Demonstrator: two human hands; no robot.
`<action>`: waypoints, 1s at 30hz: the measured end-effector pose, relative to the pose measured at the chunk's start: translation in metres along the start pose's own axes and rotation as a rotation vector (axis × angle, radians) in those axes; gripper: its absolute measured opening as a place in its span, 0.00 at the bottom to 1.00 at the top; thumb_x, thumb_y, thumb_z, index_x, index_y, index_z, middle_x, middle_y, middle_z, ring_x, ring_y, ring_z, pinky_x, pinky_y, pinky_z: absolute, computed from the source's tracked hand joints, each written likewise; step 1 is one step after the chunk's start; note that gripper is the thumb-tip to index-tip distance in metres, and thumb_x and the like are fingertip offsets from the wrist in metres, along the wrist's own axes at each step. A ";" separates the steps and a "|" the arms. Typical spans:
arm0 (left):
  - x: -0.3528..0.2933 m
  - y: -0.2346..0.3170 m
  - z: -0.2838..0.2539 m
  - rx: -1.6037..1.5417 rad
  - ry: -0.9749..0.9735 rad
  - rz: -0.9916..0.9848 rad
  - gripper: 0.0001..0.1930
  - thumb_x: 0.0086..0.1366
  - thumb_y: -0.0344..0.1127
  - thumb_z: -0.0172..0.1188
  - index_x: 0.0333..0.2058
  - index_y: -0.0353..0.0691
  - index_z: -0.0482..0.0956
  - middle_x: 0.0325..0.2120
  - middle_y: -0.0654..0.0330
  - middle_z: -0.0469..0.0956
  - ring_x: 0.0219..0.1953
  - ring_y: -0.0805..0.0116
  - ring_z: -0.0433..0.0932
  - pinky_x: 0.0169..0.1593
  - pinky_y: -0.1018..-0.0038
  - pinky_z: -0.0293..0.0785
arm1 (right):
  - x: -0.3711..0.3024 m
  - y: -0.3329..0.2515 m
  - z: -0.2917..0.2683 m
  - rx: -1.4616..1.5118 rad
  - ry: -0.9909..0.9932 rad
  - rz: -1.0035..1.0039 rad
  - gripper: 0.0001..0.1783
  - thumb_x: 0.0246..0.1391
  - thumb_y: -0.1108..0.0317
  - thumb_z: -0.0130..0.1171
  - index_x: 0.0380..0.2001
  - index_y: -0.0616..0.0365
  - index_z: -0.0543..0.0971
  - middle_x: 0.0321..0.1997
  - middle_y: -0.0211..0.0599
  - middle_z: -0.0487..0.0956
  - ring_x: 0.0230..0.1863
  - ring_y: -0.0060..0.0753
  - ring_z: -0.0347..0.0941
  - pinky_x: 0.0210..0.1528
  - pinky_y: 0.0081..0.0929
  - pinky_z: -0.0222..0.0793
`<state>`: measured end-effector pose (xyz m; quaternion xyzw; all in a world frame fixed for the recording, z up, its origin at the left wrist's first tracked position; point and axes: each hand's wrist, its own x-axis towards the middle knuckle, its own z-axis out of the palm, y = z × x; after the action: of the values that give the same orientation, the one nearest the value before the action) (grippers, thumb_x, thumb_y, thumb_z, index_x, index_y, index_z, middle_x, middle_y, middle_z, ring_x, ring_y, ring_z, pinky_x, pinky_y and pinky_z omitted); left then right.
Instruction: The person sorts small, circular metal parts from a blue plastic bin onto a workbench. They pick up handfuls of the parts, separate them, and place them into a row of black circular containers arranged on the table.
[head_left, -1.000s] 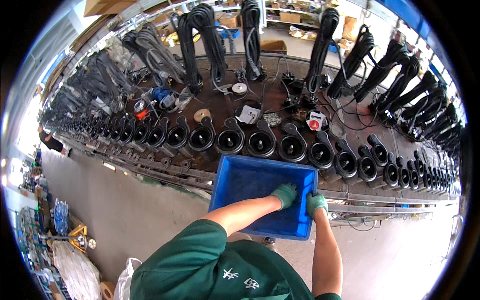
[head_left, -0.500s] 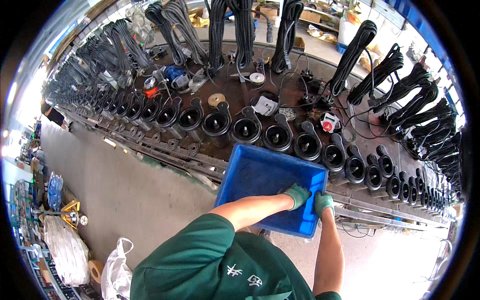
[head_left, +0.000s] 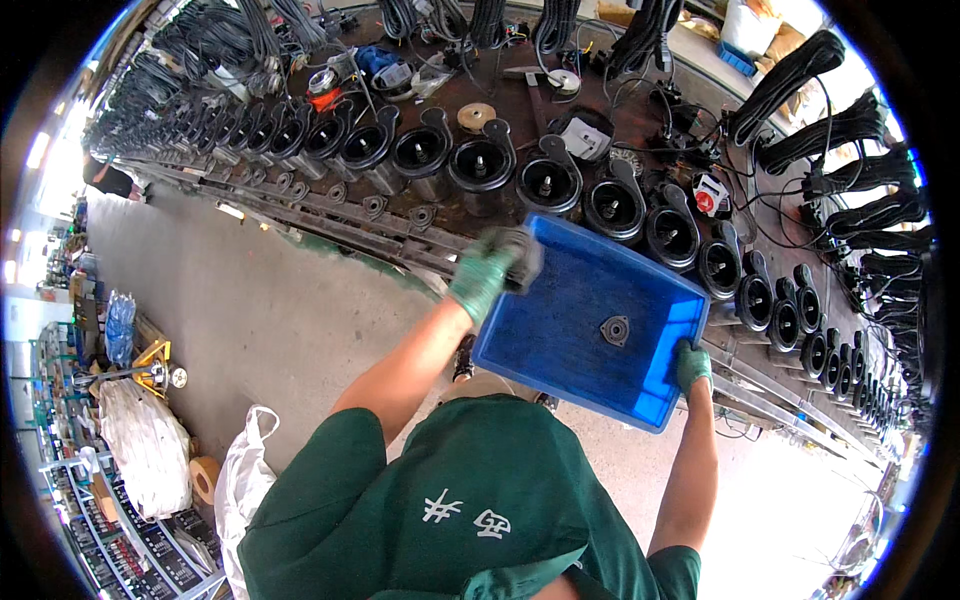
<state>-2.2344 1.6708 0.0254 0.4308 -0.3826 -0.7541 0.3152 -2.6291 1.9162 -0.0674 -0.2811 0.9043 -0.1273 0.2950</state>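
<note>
My left hand (head_left: 482,275), in a green glove, is closed around a small stack of dark grey flange plates (head_left: 522,262), blurred by motion. It is above the left rim of a blue plastic bin (head_left: 560,300), by the bench edge. One loose flange plate (head_left: 615,330) with a round centre lies on the bin's floor. My right hand (head_left: 693,367), also gloved green, grips the bin's right rim, its fingers partly hidden. Along the bench's front rail, left of my left hand, similar flange plates (head_left: 421,216) are spaced out in a row.
Black cylindrical housings (head_left: 482,165) with open tops line the bench (head_left: 420,110), close behind the bin. Coiled black cables (head_left: 790,85) stand at the back among wires and small parts. A white sack (head_left: 250,470) and a yellow pallet jack (head_left: 155,365) are on the floor at left.
My left hand has come out of the bin's right end, moving left with the flange plates in it. A single plate now shows on the bin floor. My right hand stays on the rim.
</note>
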 end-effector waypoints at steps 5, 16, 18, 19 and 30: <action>0.078 -0.054 -0.097 0.431 0.389 0.113 0.29 0.67 0.33 0.60 0.64 0.30 0.64 0.56 0.48 0.77 0.57 0.57 0.75 0.59 0.68 0.70 | 0.012 0.051 -0.004 0.088 0.061 0.100 0.32 0.62 0.42 0.50 0.29 0.64 0.83 0.24 0.46 0.81 0.27 0.41 0.77 0.31 0.45 0.69; 0.129 -0.073 -0.143 1.074 0.352 0.282 0.24 0.63 0.38 0.59 0.56 0.33 0.74 0.51 0.37 0.77 0.54 0.40 0.76 0.56 0.58 0.73 | 0.006 0.046 -0.007 0.034 0.085 0.099 0.32 0.60 0.43 0.50 0.36 0.67 0.82 0.29 0.52 0.82 0.31 0.47 0.79 0.35 0.46 0.70; 0.125 -0.076 -0.142 1.070 0.351 0.260 0.23 0.62 0.37 0.59 0.54 0.34 0.75 0.50 0.37 0.78 0.53 0.39 0.76 0.55 0.58 0.73 | 0.003 0.042 -0.008 0.068 0.072 0.132 0.33 0.59 0.42 0.49 0.37 0.68 0.82 0.31 0.58 0.83 0.36 0.53 0.81 0.39 0.48 0.71; 0.123 -0.076 -0.137 1.091 0.373 0.272 0.22 0.62 0.37 0.60 0.53 0.34 0.75 0.49 0.38 0.78 0.52 0.39 0.77 0.54 0.58 0.74 | 0.004 0.045 -0.007 0.051 0.080 0.138 0.34 0.60 0.42 0.49 0.37 0.68 0.82 0.33 0.59 0.83 0.37 0.54 0.81 0.40 0.48 0.72; 0.165 -0.094 -0.075 1.129 -0.052 0.157 0.27 0.61 0.42 0.64 0.59 0.42 0.75 0.52 0.41 0.78 0.56 0.41 0.76 0.61 0.60 0.71 | -0.002 0.057 -0.019 -0.243 0.141 -0.129 0.27 0.65 0.48 0.45 0.39 0.62 0.82 0.35 0.56 0.83 0.39 0.53 0.82 0.42 0.49 0.76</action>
<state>-2.2518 1.5631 -0.1469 0.4839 -0.7648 -0.4175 0.0816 -2.6636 1.9646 -0.0740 -0.3624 0.9116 -0.0550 0.1860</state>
